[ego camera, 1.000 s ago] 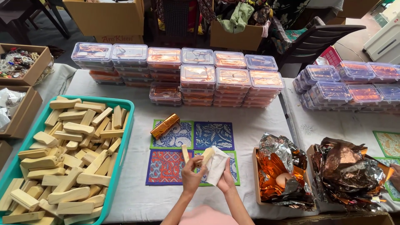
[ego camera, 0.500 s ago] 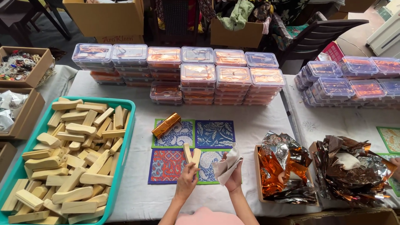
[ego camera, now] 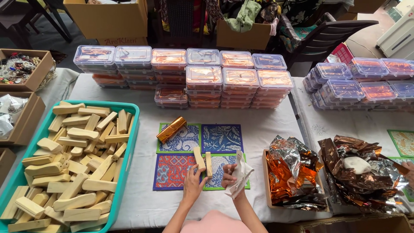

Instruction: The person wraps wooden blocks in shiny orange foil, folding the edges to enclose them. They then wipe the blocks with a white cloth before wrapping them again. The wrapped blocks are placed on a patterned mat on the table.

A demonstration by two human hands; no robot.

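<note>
Two pale wooden pieces (ego camera: 202, 160) lie side by side on the patterned mats (ego camera: 221, 139), where the red and the blue-green mats meet. My left hand (ego camera: 193, 183) rests just below them, fingers apart, fingertips close to the nearer piece. My right hand (ego camera: 232, 176) is closed around a crumpled white cloth (ego camera: 241, 171) just right of the pieces. A copper foil-wrapped bar (ego camera: 171, 129) lies on the upper left mat.
A teal tray (ego camera: 129, 142) full of wooden pieces fills the left. Stacks of clear lidded boxes (ego camera: 203, 77) stand along the back and at the right. A cardboard box of copper foil sheets (ego camera: 290, 172) sits right of my hands, another foil heap (ego camera: 362, 170) beyond it.
Both wooden pieces went from my hands down onto the mats. My left hand let them go and drew back. My right hand pulled the cloth away to the right.
</note>
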